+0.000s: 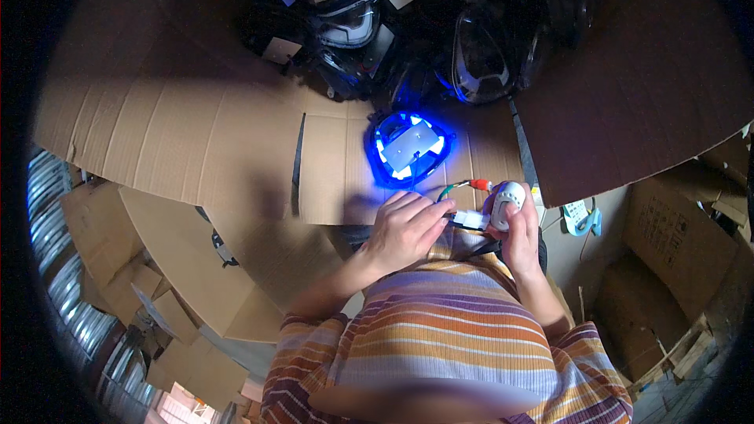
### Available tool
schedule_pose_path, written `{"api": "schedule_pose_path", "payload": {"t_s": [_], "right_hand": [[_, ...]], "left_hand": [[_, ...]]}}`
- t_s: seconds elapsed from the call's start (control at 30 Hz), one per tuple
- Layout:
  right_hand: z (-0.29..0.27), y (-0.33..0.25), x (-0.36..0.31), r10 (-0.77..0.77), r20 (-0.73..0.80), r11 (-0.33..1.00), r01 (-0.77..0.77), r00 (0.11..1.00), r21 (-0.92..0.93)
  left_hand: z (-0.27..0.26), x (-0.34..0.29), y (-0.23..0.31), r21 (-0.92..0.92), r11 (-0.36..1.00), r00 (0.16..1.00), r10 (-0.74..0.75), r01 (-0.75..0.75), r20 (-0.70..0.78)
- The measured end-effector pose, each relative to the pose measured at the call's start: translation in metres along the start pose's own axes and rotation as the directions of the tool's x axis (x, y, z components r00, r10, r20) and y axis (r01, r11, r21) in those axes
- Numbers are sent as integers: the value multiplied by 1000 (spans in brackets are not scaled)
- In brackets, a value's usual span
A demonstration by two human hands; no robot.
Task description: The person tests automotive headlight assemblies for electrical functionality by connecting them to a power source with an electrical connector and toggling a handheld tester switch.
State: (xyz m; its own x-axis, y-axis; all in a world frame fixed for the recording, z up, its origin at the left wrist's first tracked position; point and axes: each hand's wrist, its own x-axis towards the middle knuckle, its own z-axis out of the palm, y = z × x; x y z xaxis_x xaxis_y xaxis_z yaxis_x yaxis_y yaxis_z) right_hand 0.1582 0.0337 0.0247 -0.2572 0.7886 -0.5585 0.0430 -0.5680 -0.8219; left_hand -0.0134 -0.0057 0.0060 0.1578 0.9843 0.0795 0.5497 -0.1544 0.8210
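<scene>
A lamp (382,168) with a dark rim and a flat silvery plate across it glows bright blue on the cardboard before me. My right hand (521,237) is closed round a small white oval handset with buttons (506,202), the thumb lying on its face. Just left of the handset are a white plug connector (470,220) and a red-tipped wire connector (479,184) on thin coloured wires. With fingers pinched together, my left hand (407,228) grips the dark cable beside the white connector. Part of that cable is hidden under the fingers.
Clear-covered lamps (481,55) with dark wires and silvery plates pile up at the far side. Cardboard flaps (188,126) spread left and right. Shiny ringed metal stacks (59,228) stand at far left. A brown carton (679,224) and a light-blue object (581,218) lie at right.
</scene>
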Motion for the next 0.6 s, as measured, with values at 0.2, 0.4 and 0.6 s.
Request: {"api": "schedule_pose_path", "payload": {"t_s": [0.2, 0.4, 0.6], "right_hand": [[0, -17, 0, 5, -4, 997, -6, 1000, -75], [-12, -12, -3, -66, 32, 956, 73, 997, -283], [-6, -17, -7, -85, 93, 892, 118, 992, -437]], "left_hand": [[-1, -7, -1, -714, 630, 913, -407, 305, 31], [-48, 36, -50, -636, 638, 761, -637, 434, -121], [-36, 97, -113, -588, 632, 788, -616, 505, 14]]}}
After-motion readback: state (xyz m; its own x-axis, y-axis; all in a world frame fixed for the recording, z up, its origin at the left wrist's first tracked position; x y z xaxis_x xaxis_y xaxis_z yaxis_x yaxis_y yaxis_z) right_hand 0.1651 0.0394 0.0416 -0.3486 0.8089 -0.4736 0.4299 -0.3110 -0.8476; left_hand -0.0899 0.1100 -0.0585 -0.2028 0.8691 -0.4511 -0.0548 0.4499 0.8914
